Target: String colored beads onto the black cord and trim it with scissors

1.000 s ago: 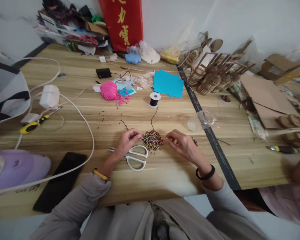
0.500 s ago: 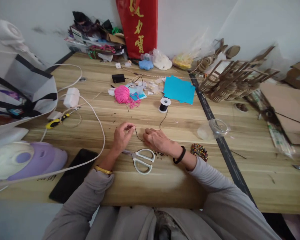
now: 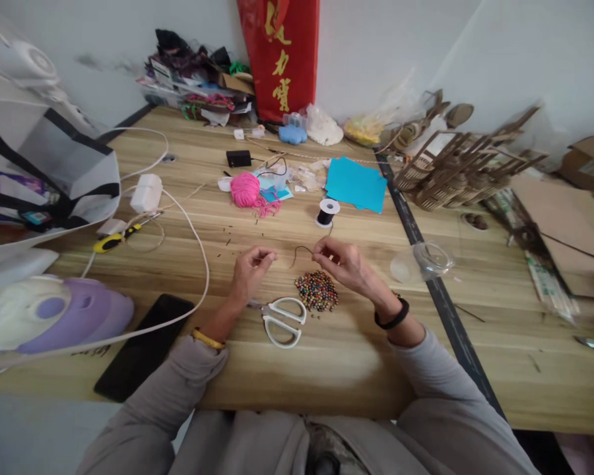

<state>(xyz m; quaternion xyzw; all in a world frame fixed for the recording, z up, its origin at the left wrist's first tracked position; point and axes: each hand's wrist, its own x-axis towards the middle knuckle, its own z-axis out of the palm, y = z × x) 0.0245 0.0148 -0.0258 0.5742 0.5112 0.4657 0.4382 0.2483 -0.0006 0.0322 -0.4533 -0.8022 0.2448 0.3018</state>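
My right hand (image 3: 345,265) pinches a thin black cord (image 3: 303,248), whose short loose end curls out to the left of the fingertips. Behind that hand stands the white spool (image 3: 329,210) of black cord. My left hand (image 3: 251,272) is closed in a pinch, apart from the cord's end; anything between its fingertips is too small to make out. Between and just below the hands lies a pile of multicoloured beads (image 3: 317,290). White-handled scissors (image 3: 283,322) rest beside the pile, their blades partly behind my left wrist. My right wrist mostly hides a bunch of beads.
A pink yarn ball (image 3: 245,190) and blue sheets (image 3: 355,185) lie farther back. To the right are a clear plastic cup (image 3: 423,259) and a wooden model (image 3: 465,171). On the left are a phone (image 3: 141,346), a white cable (image 3: 205,264) and a yellow-black tool (image 3: 113,241).
My right hand has risen to the right with the cord, uncovering the bead pile. The cord's end has come away from my left fingertips. My left hand has shifted slightly right.
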